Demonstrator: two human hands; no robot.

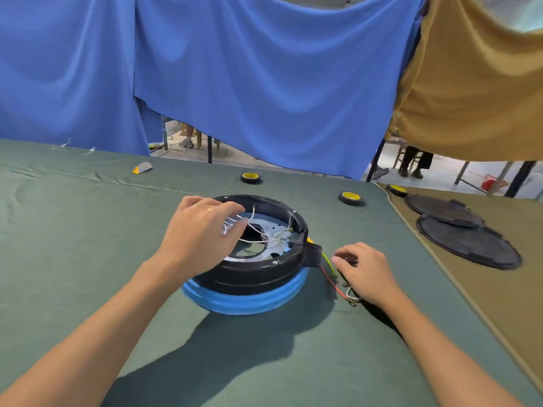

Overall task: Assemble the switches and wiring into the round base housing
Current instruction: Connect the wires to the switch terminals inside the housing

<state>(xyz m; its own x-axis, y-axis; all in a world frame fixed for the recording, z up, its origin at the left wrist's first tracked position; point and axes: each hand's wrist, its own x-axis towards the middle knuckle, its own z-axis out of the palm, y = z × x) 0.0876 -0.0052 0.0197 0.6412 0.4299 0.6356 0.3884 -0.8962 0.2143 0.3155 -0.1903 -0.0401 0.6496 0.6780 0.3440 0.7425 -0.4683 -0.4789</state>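
Observation:
The round black base housing (249, 277) sits on a blue ring (244, 301) in the middle of the green-covered table (88, 230). White wires (264, 237) loop across its open metal inside. My left hand (199, 233) reaches over the housing's left rim and pinches a bundle of those white wires. A yellow-green wire (326, 259) and a red wire (330, 282) trail out of the housing's right side onto the cloth. My right hand (364, 274) lies just right of them with curled fingers on the wire ends; what it grips is partly hidden.
Two tape rolls (250, 177) (350, 198) lie behind the housing, a third (396, 189) on the tan cloth. Two flat black round covers (467, 242) lie at the right. A small grey and orange tool (142, 168) lies far left. Blue and tan cloths hang behind.

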